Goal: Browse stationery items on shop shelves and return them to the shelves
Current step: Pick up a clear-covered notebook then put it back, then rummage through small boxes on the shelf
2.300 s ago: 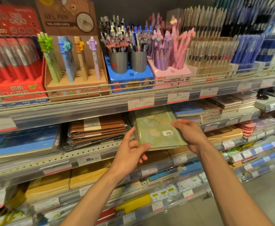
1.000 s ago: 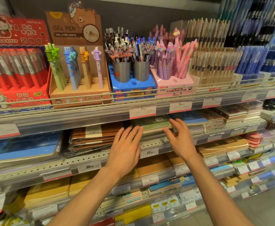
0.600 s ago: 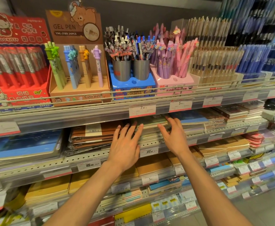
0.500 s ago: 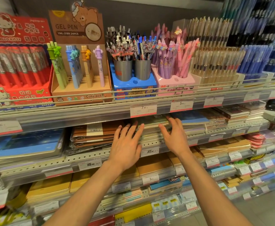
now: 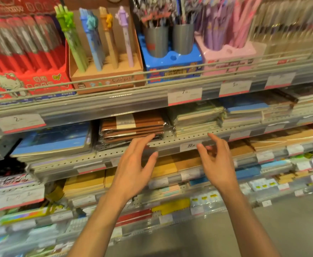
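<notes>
both hands empty before the notebook shelf (image 5: 170, 143). the left hand (image 5: 133, 169) and right hand (image 5: 216, 164) hover with fingers spread, each grip open, just in front of the shelf's front edge. the greenish notebooks (image 5: 194, 117) lie stacked on the shelf beside the brown notebooks (image 5: 131, 127). judged stage: one item returned; further browsing remains.

Both hands (image 5: 174, 164) have pulled back empty from the green notebook (image 5: 194, 115).

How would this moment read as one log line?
left hand: open, empty | right hand: open, empty | stack of pale green wrapped notebooks: on shelf | phase: between items
</notes>
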Motion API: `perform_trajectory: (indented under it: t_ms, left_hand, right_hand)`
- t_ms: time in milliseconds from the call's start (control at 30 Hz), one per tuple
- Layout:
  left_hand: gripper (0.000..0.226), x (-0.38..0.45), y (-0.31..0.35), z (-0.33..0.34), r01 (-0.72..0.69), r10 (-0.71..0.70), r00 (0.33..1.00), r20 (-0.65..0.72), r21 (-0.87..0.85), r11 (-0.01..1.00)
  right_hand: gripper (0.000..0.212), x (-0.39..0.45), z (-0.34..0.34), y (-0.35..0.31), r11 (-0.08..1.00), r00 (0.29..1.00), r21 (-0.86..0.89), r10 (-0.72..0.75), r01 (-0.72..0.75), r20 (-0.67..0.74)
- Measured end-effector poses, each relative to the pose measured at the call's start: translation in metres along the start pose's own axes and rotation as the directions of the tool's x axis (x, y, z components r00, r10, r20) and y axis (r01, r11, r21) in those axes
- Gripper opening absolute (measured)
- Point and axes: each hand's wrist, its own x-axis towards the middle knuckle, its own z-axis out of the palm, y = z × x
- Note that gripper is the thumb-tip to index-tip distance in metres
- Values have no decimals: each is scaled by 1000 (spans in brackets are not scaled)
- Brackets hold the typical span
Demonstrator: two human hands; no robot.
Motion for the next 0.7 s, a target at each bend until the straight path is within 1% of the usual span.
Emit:
perform_trajectory:
  t_ms: [67, 167, 267, 333, 500, 633, 700]
  left_hand:
    - [46, -24, -16, -7, 109, -108, 994, 12, -46, 993]
    - [44, -60, -46, -19, 261, -260, 965, 21, -126, 957]
    - [42, -93, -74, -36, 353, -351, 935, 42, -171, 920]
    - [40, -111, -88, -52, 388, -386, 921, 51, -194, 901]
    - [33, -151, -125, -107, 434, -434, 898, 70, -298, 850]
    - [29, -180, -150, -165, 468, -497, 863, 93, -520, 714]
    - [27, -196, -169, -192, 467, -506, 857, 103, -571, 675]
  right_hand:
    - [50, -22, 16, 6, 998, 998, 27, 50, -51, 48]
    - [50, -55, 44, 10, 988, 978, -7, 152, -152, 140]
    - [50, -89, 70, 7, 976, 952, -22, 214, -215, 217]
    - [49, -113, 84, 0, 973, 945, -38, 231, -229, 232]
    - [50, -171, 119, -37, 977, 957, -47, 215, -210, 192]
    - [42, -214, 158, -78, 974, 959, -89, 220, -207, 180]
    - [44, -231, 181, -100, 975, 960, -105, 213, -197, 182]
